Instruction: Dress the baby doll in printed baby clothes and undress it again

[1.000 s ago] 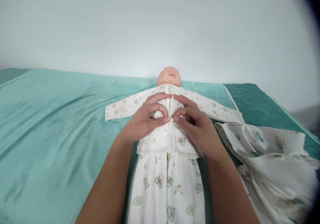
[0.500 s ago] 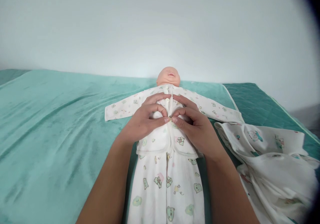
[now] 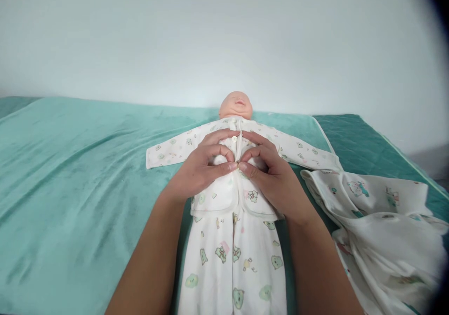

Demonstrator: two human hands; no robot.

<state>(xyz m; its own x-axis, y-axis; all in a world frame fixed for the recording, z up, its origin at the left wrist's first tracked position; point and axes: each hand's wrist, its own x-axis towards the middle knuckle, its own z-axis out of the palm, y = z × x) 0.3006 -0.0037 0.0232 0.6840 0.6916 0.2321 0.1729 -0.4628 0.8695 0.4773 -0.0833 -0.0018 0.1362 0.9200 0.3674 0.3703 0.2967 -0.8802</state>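
Jacket [image 3: 213, 195] pinched at its front, mid-frame

The left hand [image 3: 199, 167], just left of the frame's centre, has thumb and forefinger brought narrowly together on the jacket's front edge. The right hand [image 3: 271, 172], just right of centre, mirrors it, thumb and forefinger closed on the edge facing it. Their tips nearly meet (what small piece lies between them is too hidden to tell), while further fingers arch above and rest near the upper front. A pale button [image 3: 234, 138] shows between the hands, a little above the pinch.

The jacket is on a doll [image 3: 236, 103] lying face up, its head at upper centre, the sleeves spread left and right. Below the jacket's hem, printed pants [image 3: 214, 282] run down to the bottom edge. Clothes [image 3: 389, 245] lie heaped at lower right, near the right forearm. Under the doll, a light green blanket [image 3: 87, 188] fills the left; a darker mat [image 3: 351, 139] shows at right, before a pale wall [image 3: 210, 34].
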